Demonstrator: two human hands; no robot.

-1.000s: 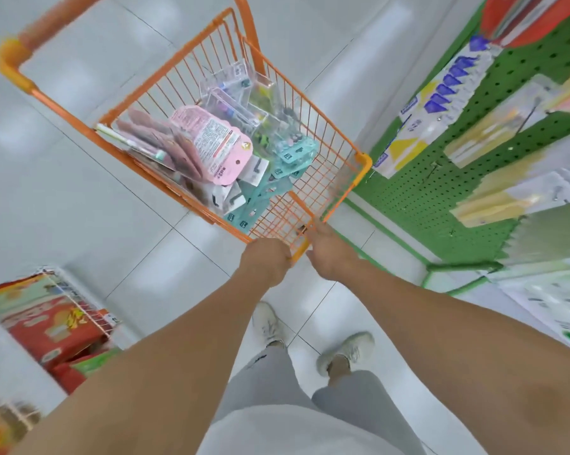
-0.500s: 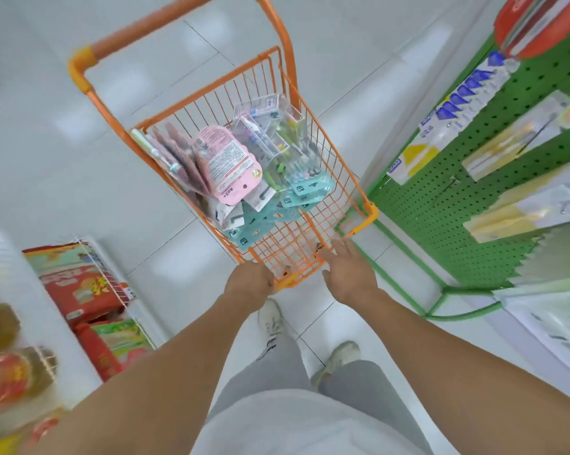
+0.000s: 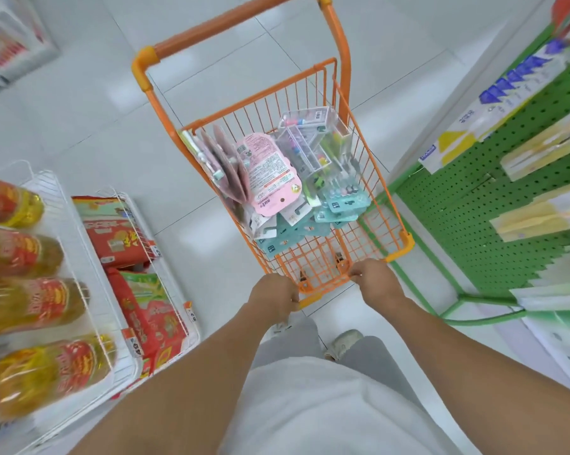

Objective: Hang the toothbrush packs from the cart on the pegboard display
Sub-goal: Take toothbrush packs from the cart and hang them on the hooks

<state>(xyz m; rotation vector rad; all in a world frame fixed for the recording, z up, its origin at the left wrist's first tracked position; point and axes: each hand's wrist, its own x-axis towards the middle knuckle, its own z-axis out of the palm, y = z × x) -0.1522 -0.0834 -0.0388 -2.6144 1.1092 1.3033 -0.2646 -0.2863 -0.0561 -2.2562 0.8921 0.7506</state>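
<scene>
Hands grip the cart (image 3: 313,284) at its near rim: left hand (image 3: 272,298) by the near-left corner, right hand (image 3: 377,279) toward the near-right. Packs (image 3: 273,172) all lie heaped inside; none looks hung yet on the pegboard (image 3: 474,211) beside it.

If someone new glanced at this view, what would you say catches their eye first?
Most likely the orange cart in the middle of the aisle, its basket piled with pink and teal toothbrush packs. The left hand and right hand both hold the basket's near rim. On the right stands the green pegboard display with hanging packs, and on the left white wire shelves hold yellow oil bottles.
</scene>
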